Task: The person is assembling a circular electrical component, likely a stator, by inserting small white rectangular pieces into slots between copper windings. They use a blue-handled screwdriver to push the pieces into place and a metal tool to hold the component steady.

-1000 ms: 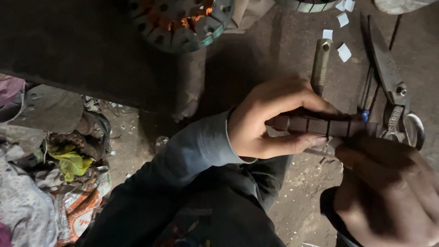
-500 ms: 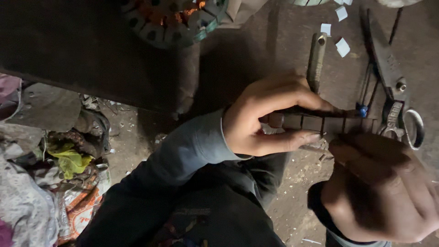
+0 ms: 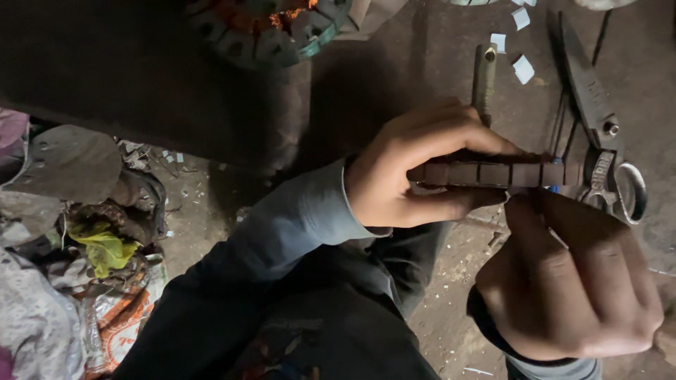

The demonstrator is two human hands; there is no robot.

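My left hand (image 3: pixel 415 169) is closed around a dark flat bar (image 3: pixel 500 173) marked off in square segments, held level over the dirty floor. My right hand (image 3: pixel 570 281) sits just below the bar's right end, fingers curled, thumb and fingertips touching its underside; whether it pinches something small there is hidden. A blue-grey sleeve (image 3: pixel 296 225) covers my left forearm. Large metal scissors (image 3: pixel 598 134) lie on the floor right behind the bar's right end.
A round motor stator (image 3: pixel 267 28) with copper windings lies at the top. A metal handle tool (image 3: pixel 484 77) and small white paper scraps (image 3: pixel 522 69) lie near the scissors. Rags, a yellow-green cloth (image 3: pixel 102 250) and scrap pile up at left.
Both hands and the bar have drifted slightly left and down in view. My right hand has risen closer under the bar's end.
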